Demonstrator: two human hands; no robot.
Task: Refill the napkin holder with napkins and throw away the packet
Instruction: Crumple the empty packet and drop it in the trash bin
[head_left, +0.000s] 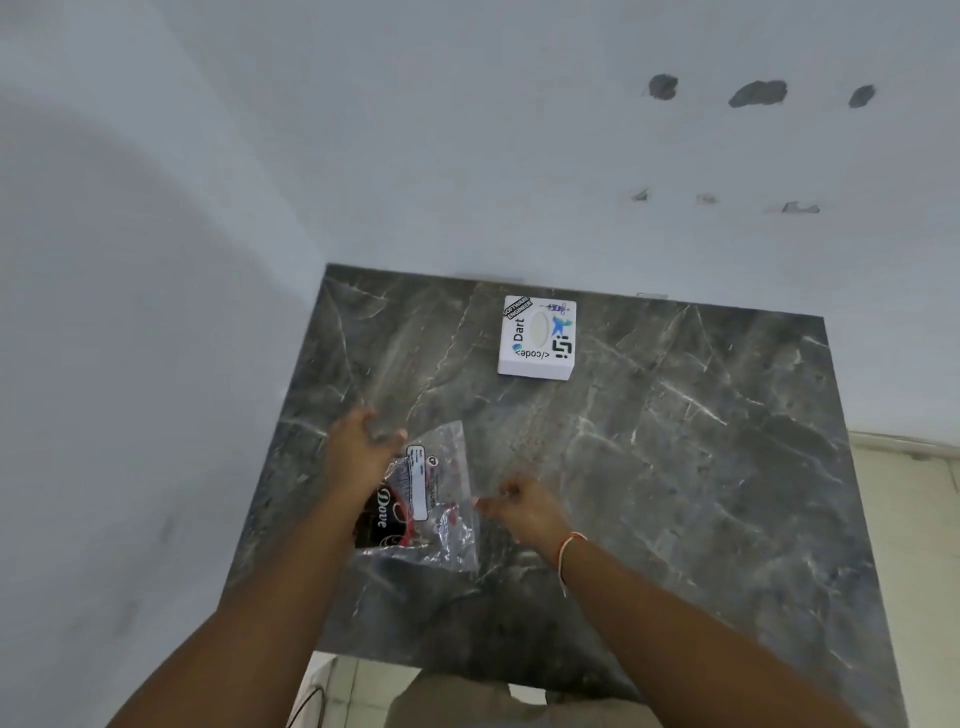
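The napkin packet (441, 499), clear crinkled plastic with a black and red "Dove" print and a white label, lies flat on the dark marble table (675, 467). My left hand (358, 452) hovers over the packet's upper left part with fingers spread; it covers that corner. My right hand (524, 512) is at the packet's right edge, thumb and fingertips pinched together on the plastic. The napkin holder (536, 336), a white square box with stickers and an oval slot on top, stands farther back near the wall, apart from both hands.
White walls meet at the corner on the table's left and back sides. The table's near edge is just below my forearms, with pale floor tiles and a dark cable (306, 701) beneath it. More tiled floor lies to the right.
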